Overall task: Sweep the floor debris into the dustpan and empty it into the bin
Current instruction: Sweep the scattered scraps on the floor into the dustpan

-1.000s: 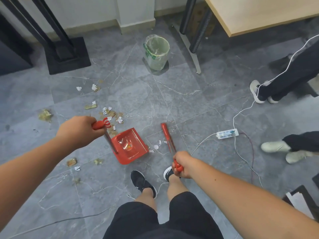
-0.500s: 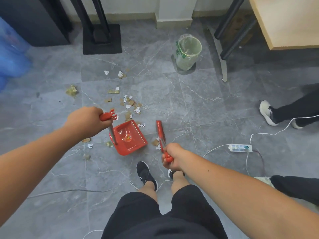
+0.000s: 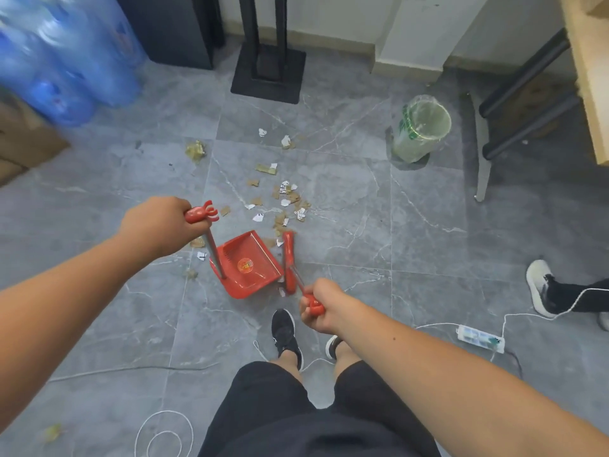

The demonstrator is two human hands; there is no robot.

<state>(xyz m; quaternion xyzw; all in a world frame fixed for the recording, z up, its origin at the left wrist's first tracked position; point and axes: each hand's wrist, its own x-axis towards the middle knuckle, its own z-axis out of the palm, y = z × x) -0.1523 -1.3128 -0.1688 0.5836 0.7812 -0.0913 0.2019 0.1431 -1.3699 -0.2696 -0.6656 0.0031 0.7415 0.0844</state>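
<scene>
Two fists clenched: left hand [image 3: 155,225] round red dustpan [image 3: 245,255] handle top, right hand [image 3: 324,308] round broom [image 3: 289,255] handle end. Dustpan on floor [image 3: 362,258], lip toward paper scraps [image 3: 285,199]; broom head beside its right edge. Best: reach beyond scraps, short strokes inward, lip flat. Upper right, bin [image 3: 410,136] well apart.

Red dustpan [image 3: 247,266], red broom [image 3: 289,262], grey veined floor [image 3: 395,232], pale green bin [image 3: 420,128], white-and-tan scraps [image 3: 286,201]

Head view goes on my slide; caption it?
Left hand holds dustpan, right hand holds broom beside paper scraps; bin beyond.
</scene>
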